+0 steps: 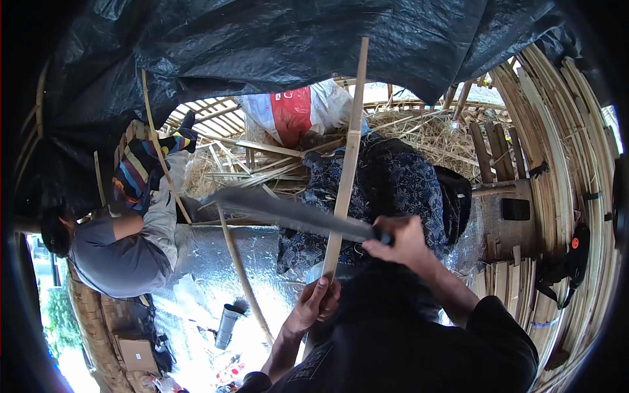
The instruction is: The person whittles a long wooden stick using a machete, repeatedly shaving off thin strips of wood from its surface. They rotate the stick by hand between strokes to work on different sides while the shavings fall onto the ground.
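Note:
A long pale bamboo strip (350, 154) stands upright before me, its lower end in my left hand (317, 304), fingers closed round it and thumb along its face. My right hand (401, 242) grips the dark handle of a machete (288, 215). The blade points left and overlaps the strip a short way above my left hand; its outline is a little blurred. Behind both lies blue patterned cloth (400, 180) over my lap and legs.
At the left sits another person in a grey shirt (124, 252). Bamboo strips and shavings (419, 134) lie ahead, with a white and red sack (291, 111). Tall bundled strips (563, 164) line the right side. A black tarp (275, 46) hangs overhead. A dark cup (228, 326) lies lower left.

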Available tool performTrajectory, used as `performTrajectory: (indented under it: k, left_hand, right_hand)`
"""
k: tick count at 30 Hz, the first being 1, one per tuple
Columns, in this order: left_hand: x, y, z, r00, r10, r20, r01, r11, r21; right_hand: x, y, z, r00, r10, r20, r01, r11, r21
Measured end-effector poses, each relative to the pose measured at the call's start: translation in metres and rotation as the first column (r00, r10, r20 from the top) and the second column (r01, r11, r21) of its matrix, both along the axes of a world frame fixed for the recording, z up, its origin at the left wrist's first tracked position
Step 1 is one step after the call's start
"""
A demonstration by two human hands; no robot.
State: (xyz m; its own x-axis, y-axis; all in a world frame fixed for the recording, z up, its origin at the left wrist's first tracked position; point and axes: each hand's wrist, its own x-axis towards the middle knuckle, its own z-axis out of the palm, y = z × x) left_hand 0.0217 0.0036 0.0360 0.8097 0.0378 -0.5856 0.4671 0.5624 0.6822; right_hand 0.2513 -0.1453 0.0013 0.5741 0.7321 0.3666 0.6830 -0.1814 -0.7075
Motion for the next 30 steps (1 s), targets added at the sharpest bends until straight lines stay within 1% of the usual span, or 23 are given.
performTrajectory:
  k: [1, 2, 3, 5, 6, 7, 8, 9, 11, 12, 13, 15, 16, 18, 19, 20, 21, 23, 24, 25, 27, 28, 30]
  left_hand:
    - [0.003, -0.003, 0.0, 1.0, -0.01, 0.014, 0.01, 1.0, 0.016]
    - [0.005, -0.005, 0.0, 0.999, -0.021, 0.026, 0.02, 0.999, 0.032]
    - [0.004, -0.008, 0.0, 0.999, -0.025, 0.023, 0.024, 0.999, 0.027]
    - [0.002, -0.011, 0.001, 1.0, 0.002, 0.027, -0.004, 0.998, 0.068]
    - [-0.004, -0.011, 0.003, 1.0, 0.002, 0.028, -0.004, 0.998, 0.065]
    - [-0.012, -0.011, 0.006, 0.998, -0.058, 0.021, 0.054, 0.982, 0.182]
    - [-0.018, -0.012, 0.01, 0.993, -0.119, 0.009, 0.111, 0.949, 0.296]
    - [-0.02, -0.016, 0.015, 0.993, -0.119, 0.013, 0.11, 0.95, 0.291]
    - [-0.022, -0.023, 0.023, 0.993, -0.079, -0.083, 0.1, 0.952, 0.289]
    - [-0.019, -0.022, 0.017, 0.995, -0.073, -0.074, 0.091, 0.954, 0.287]
    - [-0.017, -0.02, 0.009, 0.997, -0.052, -0.05, 0.063, 0.963, 0.261]
    - [-0.014, -0.021, 0.006, 0.999, -0.03, -0.042, 0.038, 0.973, 0.226]
    - [-0.009, -0.022, 0.006, 0.998, -0.019, -0.053, 0.032, 0.969, 0.244]
    - [-0.006, -0.021, 0.005, 0.998, -0.014, -0.059, 0.029, 0.964, 0.265]
    - [-0.013, -0.02, 0.007, 0.997, -0.04, -0.061, 0.055, 0.962, 0.266]
    - [-0.019, -0.019, 0.01, 0.996, -0.066, -0.061, 0.08, 0.96, 0.268]
    - [-0.022, -0.02, 0.012, 0.996, -0.069, -0.061, 0.083, 0.96, 0.267]
    - [-0.023, -0.021, 0.014, 0.993, -0.071, -0.099, 0.09, 0.975, 0.202]
    - [-0.015, -0.02, 0.012, 0.994, -0.065, -0.087, 0.082, 0.975, 0.208]
    - [-0.007, -0.019, 0.011, 0.997, -0.036, -0.07, 0.051, 0.974, 0.22]
    - [-0.003, -0.019, 0.008, 0.997, -0.014, -0.073, 0.03, 0.975, 0.219]
    - [-0.001, -0.019, 0.005, 0.996, -0.009, -0.093, 0.025, 0.983, 0.182]
    - [-0.005, -0.019, 0.005, 0.993, -0.004, -0.12, 0.022, 0.989, 0.146]
  right_hand:
    - [-0.009, 0.005, 0.003, 0.997, 0.071, 0.035, -0.071, 0.997, 0.015]
    - [-0.015, 0.008, 0.006, 0.987, 0.147, 0.068, -0.144, 0.988, -0.049]
    - [-0.017, 0.011, 0.004, 0.988, 0.143, 0.064, -0.14, 0.989, -0.053]
    - [-0.009, 0.021, -0.005, 0.936, 0.108, 0.336, -0.136, 0.989, 0.06]
    - [0.002, 0.024, -0.007, 0.926, 0.042, 0.376, -0.091, 0.989, 0.114]
    - [0.016, 0.021, -0.002, 0.958, 0.058, 0.282, -0.075, 0.996, 0.049]
    - [0.03, 0.022, -0.005, 0.968, -0.076, 0.24, 0.073, 0.997, 0.024]
    - [0.041, 0.023, -0.01, 0.956, -0.212, 0.204, 0.219, 0.976, -0.009]
    - [0.051, 0.023, -0.015, 0.941, -0.291, 0.175, 0.304, 0.951, -0.05]
    - [0.044, 0.022, -0.016, 0.959, -0.258, 0.117, 0.263, 0.965, -0.024]
    - [0.032, 0.02, -0.015, 0.977, -0.154, 0.149, 0.158, 0.987, -0.02]
    - [0.007, 0.019, -0.008, 0.968, 0.15, 0.202, -0.15, 0.989, -0.015]
    - [0.006, 0.019, -0.006, 0.968, 0.152, 0.199, -0.151, 0.988, -0.02]
    - [0.01, 0.02, -0.004, 0.9, 0.184, 0.396, -0.191, 0.981, -0.021]
    - [0.021, 0.021, -0.012, 0.95, 0.094, 0.298, -0.114, 0.992, 0.05]
    - [0.038, 0.022, -0.02, 0.977, -0.054, 0.204, 0.052, 0.999, 0.014]
    - [0.049, 0.023, -0.025, 0.971, -0.205, 0.12, 0.211, 0.977, -0.039]
    - [0.044, 0.021, -0.029, 0.969, -0.212, 0.129, 0.22, 0.974, -0.049]
    - [0.041, 0.022, -0.029, 0.967, -0.215, 0.137, 0.224, 0.973, -0.056]
    - [0.026, 0.019, -0.018, 0.995, -0.042, 0.093, 0.047, 0.998, -0.05]
    - [-0.001, 0.019, -0.011, 0.937, 0.253, 0.241, -0.22, 0.963, -0.157]
    - [0.001, 0.017, -0.012, 0.938, 0.252, 0.237, -0.218, 0.963, -0.16]
    - [0.012, 0.02, -0.014, 0.907, 0.203, 0.369, -0.203, 0.978, -0.04]
